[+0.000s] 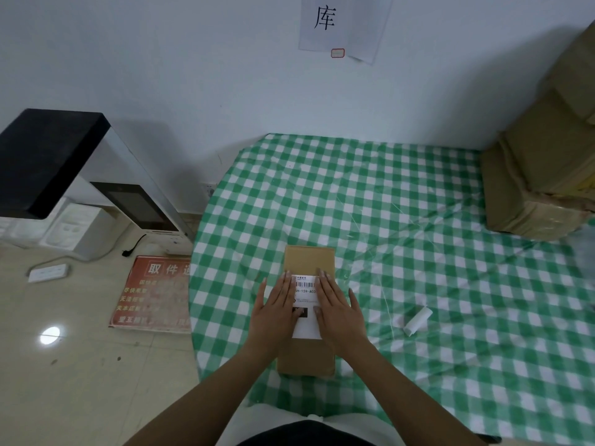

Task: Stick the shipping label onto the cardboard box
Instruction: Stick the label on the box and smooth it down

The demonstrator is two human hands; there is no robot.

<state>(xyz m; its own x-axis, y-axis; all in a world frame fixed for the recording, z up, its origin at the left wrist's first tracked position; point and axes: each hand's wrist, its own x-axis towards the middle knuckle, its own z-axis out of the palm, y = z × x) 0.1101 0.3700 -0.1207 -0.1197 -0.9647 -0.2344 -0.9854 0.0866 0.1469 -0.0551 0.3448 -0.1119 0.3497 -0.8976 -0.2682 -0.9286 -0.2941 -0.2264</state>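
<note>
A small brown cardboard box (309,259) lies flat near the front left edge of the table. A white shipping label (306,292) with a barcode and printed text lies on the box's top face. My left hand (276,312) lies flat, fingers extended, over the label's left side. My right hand (336,309) lies flat the same way over its right side. Both palms rest on the label and box; neither grips anything. The hands hide the label's side edges.
A green and white checked cloth (418,220) covers the table. A crumpled white strip of backing paper (417,320) lies to the right of the box. Taped cardboard parcels (541,175) are stacked at the back right. A red sign (154,294) and a black-topped machine (51,162) stand on the floor to the left.
</note>
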